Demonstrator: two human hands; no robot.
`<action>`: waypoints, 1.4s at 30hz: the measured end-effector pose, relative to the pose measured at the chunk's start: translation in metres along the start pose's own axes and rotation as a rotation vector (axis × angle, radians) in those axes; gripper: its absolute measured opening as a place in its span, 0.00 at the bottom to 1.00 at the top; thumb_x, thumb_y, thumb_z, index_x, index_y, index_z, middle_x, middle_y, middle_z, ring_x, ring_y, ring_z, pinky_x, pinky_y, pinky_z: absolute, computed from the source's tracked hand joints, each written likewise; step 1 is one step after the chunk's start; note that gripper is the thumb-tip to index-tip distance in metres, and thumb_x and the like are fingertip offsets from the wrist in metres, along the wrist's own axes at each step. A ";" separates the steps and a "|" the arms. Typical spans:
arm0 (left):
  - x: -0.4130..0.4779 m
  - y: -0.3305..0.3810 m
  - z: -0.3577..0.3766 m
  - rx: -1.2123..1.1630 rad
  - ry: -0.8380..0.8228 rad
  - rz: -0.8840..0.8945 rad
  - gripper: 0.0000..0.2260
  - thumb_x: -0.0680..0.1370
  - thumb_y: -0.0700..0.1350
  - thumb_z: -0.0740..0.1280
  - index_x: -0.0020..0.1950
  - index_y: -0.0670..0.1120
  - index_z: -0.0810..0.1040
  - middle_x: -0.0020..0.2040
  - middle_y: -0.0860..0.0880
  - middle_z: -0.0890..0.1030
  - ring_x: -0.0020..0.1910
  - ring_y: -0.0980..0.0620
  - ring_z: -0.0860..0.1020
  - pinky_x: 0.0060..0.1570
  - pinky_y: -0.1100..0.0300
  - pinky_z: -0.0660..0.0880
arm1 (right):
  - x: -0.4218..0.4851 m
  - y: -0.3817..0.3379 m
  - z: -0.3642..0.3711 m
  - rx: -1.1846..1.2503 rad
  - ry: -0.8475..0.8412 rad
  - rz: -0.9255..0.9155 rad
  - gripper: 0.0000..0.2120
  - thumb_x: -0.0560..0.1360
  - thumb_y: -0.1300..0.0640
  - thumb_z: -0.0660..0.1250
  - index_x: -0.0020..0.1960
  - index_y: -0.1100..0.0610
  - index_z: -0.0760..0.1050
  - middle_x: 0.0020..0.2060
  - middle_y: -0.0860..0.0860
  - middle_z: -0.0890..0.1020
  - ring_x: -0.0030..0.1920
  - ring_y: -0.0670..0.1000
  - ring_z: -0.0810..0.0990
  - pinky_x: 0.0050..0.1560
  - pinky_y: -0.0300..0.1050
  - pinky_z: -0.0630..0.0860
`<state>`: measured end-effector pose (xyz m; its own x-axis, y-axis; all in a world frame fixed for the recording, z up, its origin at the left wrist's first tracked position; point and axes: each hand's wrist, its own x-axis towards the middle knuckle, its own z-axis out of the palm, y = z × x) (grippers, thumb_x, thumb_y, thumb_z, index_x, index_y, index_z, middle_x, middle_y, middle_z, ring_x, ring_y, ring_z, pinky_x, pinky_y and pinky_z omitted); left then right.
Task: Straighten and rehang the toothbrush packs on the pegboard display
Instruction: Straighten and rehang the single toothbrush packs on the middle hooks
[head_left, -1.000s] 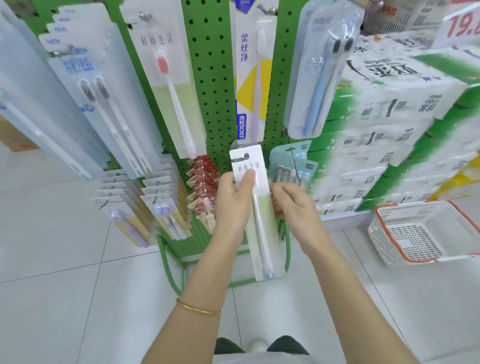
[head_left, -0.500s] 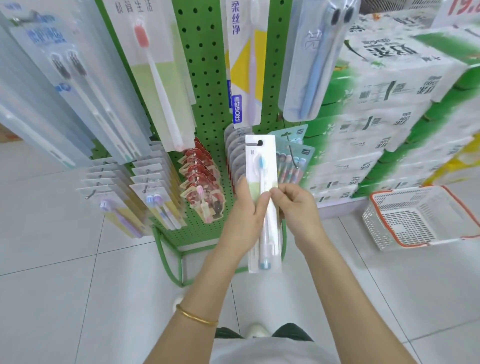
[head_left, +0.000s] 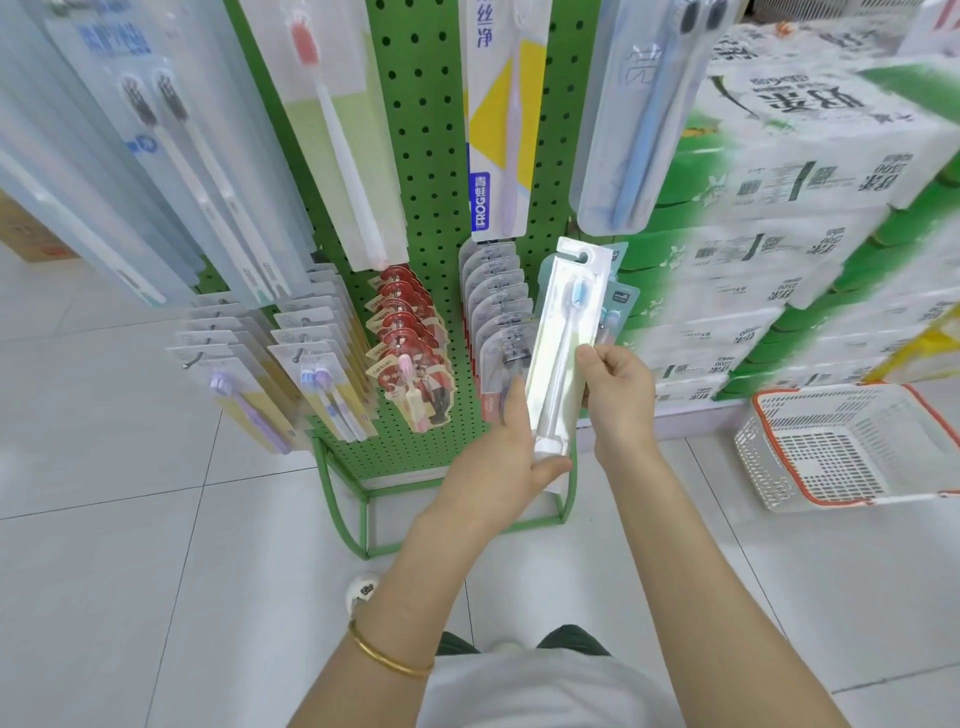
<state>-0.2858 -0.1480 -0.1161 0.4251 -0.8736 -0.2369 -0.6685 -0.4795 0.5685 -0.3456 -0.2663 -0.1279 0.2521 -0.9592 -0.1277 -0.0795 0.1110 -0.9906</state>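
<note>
With left hand (head_left: 498, 457) and right hand (head_left: 618, 389) both gripping the clear plastic blue-bristled toothbrush pack (head_left: 563, 332) before the green perforated pegboard (head_left: 426, 156), we should square it upright.

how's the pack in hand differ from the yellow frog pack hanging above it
The held pack is off the display, tilted, gripped by the left hand and right hand; the FROG pack hangs on the pegboard. The held pack is white and clear with a blue-bristled brush; the FROG pack has yellow and blue print and a lilac handle. Both hold one brush.
</note>
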 end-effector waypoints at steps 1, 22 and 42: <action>0.000 0.001 0.000 0.031 0.026 -0.005 0.42 0.77 0.55 0.66 0.78 0.47 0.39 0.68 0.41 0.71 0.58 0.41 0.76 0.52 0.49 0.75 | 0.000 0.001 0.001 -0.004 0.014 0.000 0.14 0.77 0.59 0.64 0.33 0.53 0.72 0.30 0.51 0.72 0.35 0.52 0.68 0.39 0.47 0.68; 0.010 -0.007 -0.011 -0.417 -0.073 0.019 0.29 0.76 0.33 0.61 0.73 0.52 0.58 0.67 0.46 0.66 0.52 0.46 0.77 0.51 0.52 0.76 | -0.013 -0.010 0.006 0.288 -0.077 0.123 0.12 0.81 0.49 0.57 0.46 0.56 0.71 0.44 0.54 0.80 0.39 0.49 0.81 0.36 0.41 0.78; 0.028 0.000 -0.052 -0.686 0.162 0.001 0.13 0.80 0.51 0.63 0.61 0.46 0.74 0.54 0.49 0.81 0.49 0.52 0.81 0.47 0.56 0.79 | -0.019 -0.020 -0.003 0.133 -0.458 -0.089 0.08 0.77 0.66 0.63 0.48 0.56 0.79 0.38 0.50 0.85 0.38 0.50 0.82 0.42 0.47 0.78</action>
<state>-0.2422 -0.1685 -0.0823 0.5456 -0.8251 -0.1463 -0.1559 -0.2715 0.9497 -0.3515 -0.2514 -0.1055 0.6531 -0.7570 -0.0204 0.0780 0.0941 -0.9925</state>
